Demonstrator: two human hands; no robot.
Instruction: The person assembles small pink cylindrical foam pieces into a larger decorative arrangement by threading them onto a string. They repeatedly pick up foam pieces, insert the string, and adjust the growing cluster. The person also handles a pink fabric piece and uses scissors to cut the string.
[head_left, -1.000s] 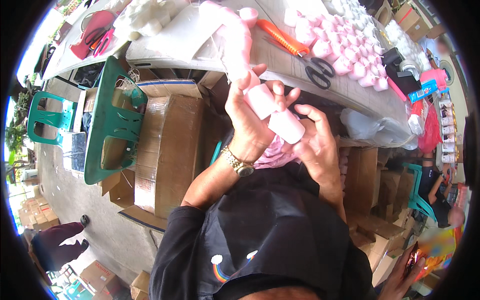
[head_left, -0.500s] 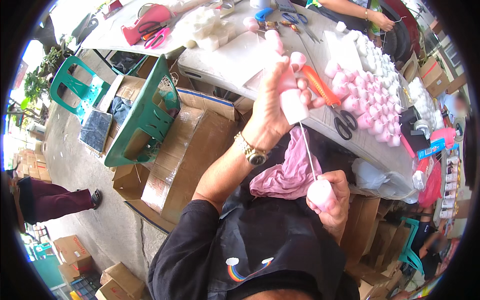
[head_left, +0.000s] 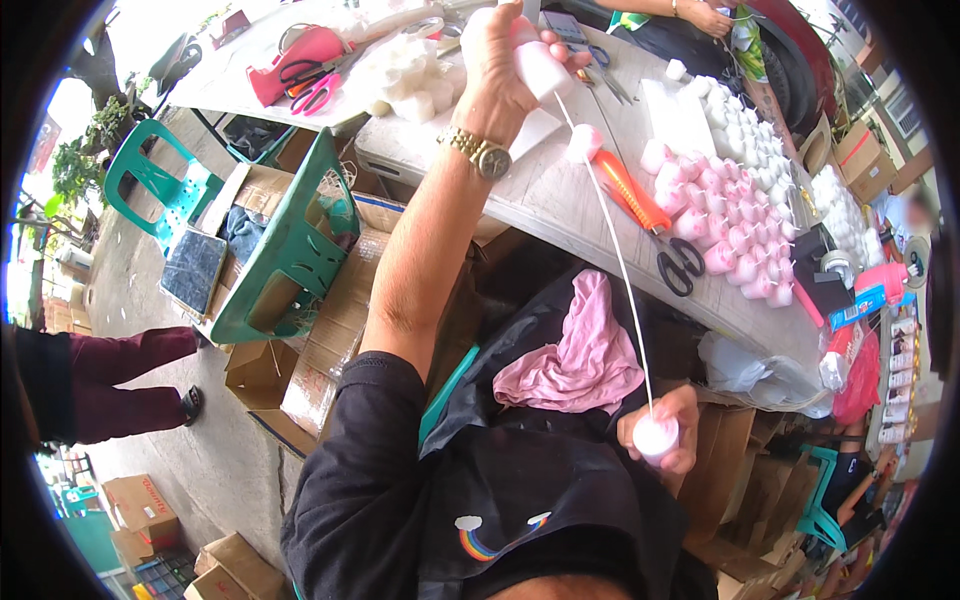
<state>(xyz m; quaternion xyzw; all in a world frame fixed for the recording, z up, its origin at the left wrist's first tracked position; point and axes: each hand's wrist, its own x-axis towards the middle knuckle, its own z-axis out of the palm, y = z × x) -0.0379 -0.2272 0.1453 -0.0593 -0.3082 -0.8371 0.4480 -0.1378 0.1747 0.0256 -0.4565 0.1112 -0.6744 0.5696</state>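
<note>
Stretched up over the table, my left hand (head_left: 497, 80) is closed around a pale pink candle (head_left: 543, 68), with more pink wax partly hidden by the fingers. A white wick string (head_left: 622, 255) runs taut from there down to a small pink-and-white candle (head_left: 656, 440). My right hand (head_left: 678, 420) grips that candle low, near my apron. On my lap lies a crumpled pink cloth (head_left: 570, 365). Another pink candle (head_left: 584, 143) rests on the table behind the string, beside an orange-handled tool (head_left: 630, 190) and black-handled scissors (head_left: 682, 266).
Rows of pink candles (head_left: 730, 220) and white candles (head_left: 725, 115) cover the table's right side. A pink tape dispenser (head_left: 280, 75) stands at the far left. A green plastic chair (head_left: 275, 240) and cardboard boxes are left of me. A co-worker's hand (head_left: 708, 18) shows at the back.
My left hand has moved up and away with its candle, while my right hand has dropped slightly. The visible string between them is longer. A person at the left has shifted.
</note>
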